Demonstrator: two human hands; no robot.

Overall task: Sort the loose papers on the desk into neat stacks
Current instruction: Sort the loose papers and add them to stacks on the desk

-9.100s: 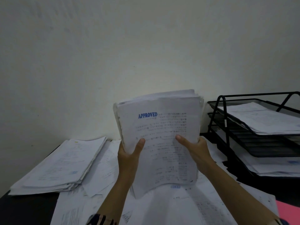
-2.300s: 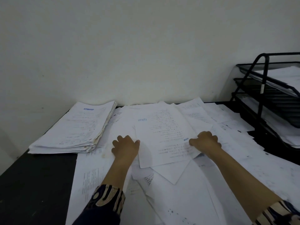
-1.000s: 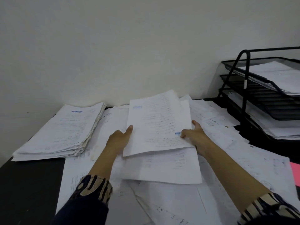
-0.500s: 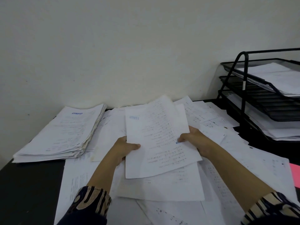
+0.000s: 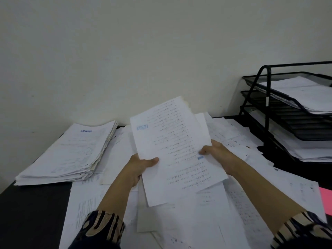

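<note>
Since half a second ago you have raised the sheet point(image 5: 177, 155) off the pile and tilted it toward you, likely to read its stamp. Your left hand point(image 5: 139, 169) pinches its left edge, thumb on top; your right hand point(image 5: 218, 155) grips the right edge with curled fingers point(image 5: 204, 151), so it stays taut. Its blue stamp reads upside down, so you may need to turn it. Loose papers point(image 5: 224, 212) cover the tabletop point(image 5: 27, 212) below; 1 squared stack point(image 5: 71, 155) marked APPROVED lies at left, well apart.

Black wire tray rack point(image 5: 265, 97), pink sheet point(image 5: 326, 199)
</note>
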